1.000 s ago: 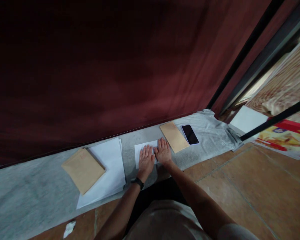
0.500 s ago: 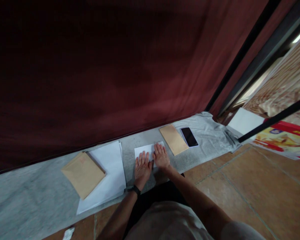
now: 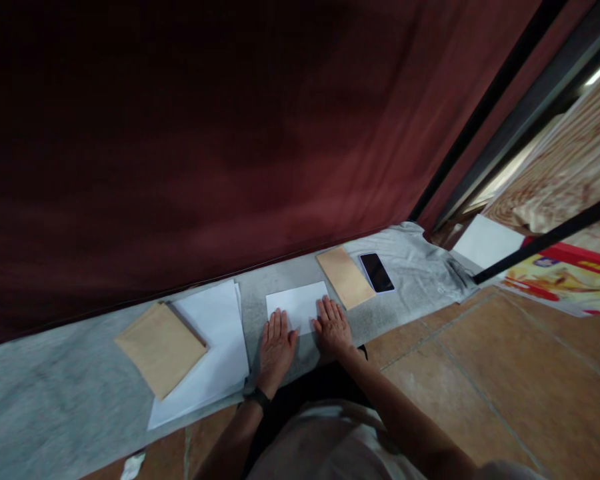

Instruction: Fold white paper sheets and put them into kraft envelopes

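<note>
A folded sheet of white paper (image 3: pixel 296 303) lies flat on the grey cloth in front of me. My left hand (image 3: pixel 277 345) rests with outstretched fingers over its near left corner. On the near right corner lies my right hand (image 3: pixel 334 327), palm down, its fingers extended too. Just right of the paper is a brown envelope (image 3: pixel 346 277), and beyond it a dark-screened phone (image 3: pixel 377 273). To the left, a stack of brown envelopes (image 3: pixel 161 350) sits partly on larger white sheets (image 3: pixel 219 363).
The grey cloth (image 3: pixel 45 387) covers a long narrow surface along a dark red panel (image 3: pixel 260 167). Black metal bars (image 3: pixel 545 250) stand at the right, by a red and yellow printed box (image 3: pixel 565 277). A crumpled white scrap (image 3: pixel 133 465) lies on the tiled floor (image 3: pixel 460 373).
My hands have slid apart and toward me, from the middle of the folded paper to its near corners. More of the white surface now shows.
</note>
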{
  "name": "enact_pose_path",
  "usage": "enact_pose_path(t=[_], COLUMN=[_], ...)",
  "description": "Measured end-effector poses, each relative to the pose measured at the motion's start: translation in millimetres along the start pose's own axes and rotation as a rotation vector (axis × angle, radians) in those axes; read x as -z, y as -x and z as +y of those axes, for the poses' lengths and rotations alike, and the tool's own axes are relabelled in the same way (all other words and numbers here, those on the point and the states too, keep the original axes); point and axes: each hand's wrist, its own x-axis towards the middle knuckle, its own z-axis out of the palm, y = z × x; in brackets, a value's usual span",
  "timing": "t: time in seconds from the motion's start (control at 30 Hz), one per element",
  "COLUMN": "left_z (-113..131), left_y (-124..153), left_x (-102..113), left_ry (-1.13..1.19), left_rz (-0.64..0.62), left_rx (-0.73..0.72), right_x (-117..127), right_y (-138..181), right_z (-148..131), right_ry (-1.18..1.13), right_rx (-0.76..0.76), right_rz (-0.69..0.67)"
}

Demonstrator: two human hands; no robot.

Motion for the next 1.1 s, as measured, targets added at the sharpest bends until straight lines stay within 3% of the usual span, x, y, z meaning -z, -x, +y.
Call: enact_pose_path(t=[0.17,0.4,0.5,0.67,0.77,0.9,1.1], left_z=[6,35,23,-4,-7,-6,-8], left_y=[9,-44,-57,-50,-46,-45,-45], left_x=[-1,4,1,-7,-9,-10,-14], left_ry=[0.005,0.076,0.067,0.032,0.023,0.015,0.028], left_rz=[0.018,-0.038,-0.042,0.027,0.054,0.064,0.099], left_rx=[0.057,-0.059,-0.035,-0.001,0.0,-0.036,-0.039], right_x=[3,4,4,5,4,-3,-12], right_y=[1,-1,1,-5,-22,-51,-67], right_z=[-1,-3,-1,-5,-19,-35,-14], right_ry=[0.006,-0.004,0.003,0.004,-0.043,-0.144,-0.083], right_rx=[-0.01,-0.021,-0.006,-0.043,-0.046,0.074,0.054], right_rz=[-0.008,-0.004,-0.006,-0.037,-0.08,-0.135,-0.087])
